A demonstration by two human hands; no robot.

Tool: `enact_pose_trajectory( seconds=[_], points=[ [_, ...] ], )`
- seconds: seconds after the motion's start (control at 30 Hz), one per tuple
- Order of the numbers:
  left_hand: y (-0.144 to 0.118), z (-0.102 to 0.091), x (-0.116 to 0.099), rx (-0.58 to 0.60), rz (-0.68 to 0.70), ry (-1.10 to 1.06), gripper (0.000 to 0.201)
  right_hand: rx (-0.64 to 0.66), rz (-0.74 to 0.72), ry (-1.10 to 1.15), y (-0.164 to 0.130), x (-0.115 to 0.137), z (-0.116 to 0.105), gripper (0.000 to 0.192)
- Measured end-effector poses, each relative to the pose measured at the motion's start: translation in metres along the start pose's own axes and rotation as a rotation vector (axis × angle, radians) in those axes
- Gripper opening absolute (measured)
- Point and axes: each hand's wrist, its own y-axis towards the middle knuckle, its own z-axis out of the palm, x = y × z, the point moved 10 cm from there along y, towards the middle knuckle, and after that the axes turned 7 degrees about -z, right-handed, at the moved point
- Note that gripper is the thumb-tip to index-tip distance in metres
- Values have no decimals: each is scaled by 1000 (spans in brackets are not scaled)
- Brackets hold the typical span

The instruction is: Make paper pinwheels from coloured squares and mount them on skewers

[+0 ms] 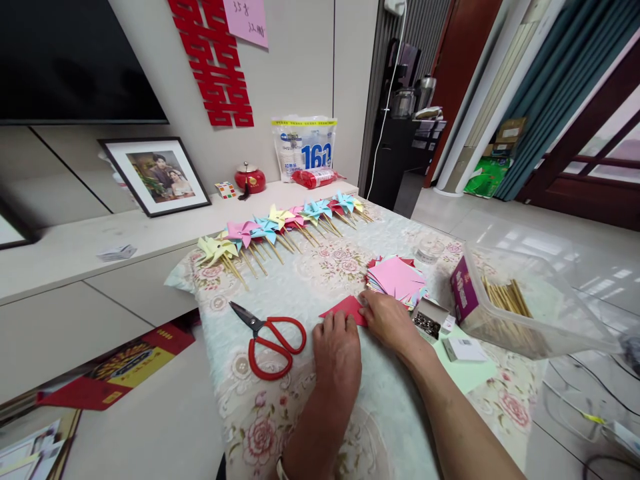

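A red sheet of paper (pixel 345 308) lies folded flat on the floral tablecloth (pixel 300 280). My left hand (pixel 337 353) presses its near edge with the fingers flat. My right hand (pixel 390 320) presses the sheet's right side. Just beyond my right hand lies a stack of pink and red paper squares (pixel 397 277). Red-handled scissors (pixel 267 337) lie open on the cloth to the left of my left hand. A row of finished paper pinwheels (pixel 280 227) on wooden sticks runs along the far edge of the table.
A clear plastic box (pixel 530 300) with wooden sticks stands at the right. A small open box of pins (pixel 427 320) sits beside my right wrist. A low cabinet (pixel 75 247) with a framed photo (pixel 155 175) stands at the left.
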Motion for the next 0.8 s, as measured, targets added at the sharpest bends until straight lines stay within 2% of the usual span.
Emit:
enact_pose_trajectory(
  seconds=[0.27, 0.4, 0.6, 0.8],
  points=[
    [3, -3, 13, -48, -80, -77, 30, -20, -13, 82, -1, 3, -1, 16],
    [4, -4, 19, -114, -80, -114, 32, -28, -13, 136, 1, 2, 1, 29],
    [6, -2, 27, -216, -54, -185, 31, -26, -37, 201, 3, 3, 4, 33],
    [13, 0, 36, -285, -99, -311, 15, -27, -44, 241, 3, 4, 4, 37]
  ],
)
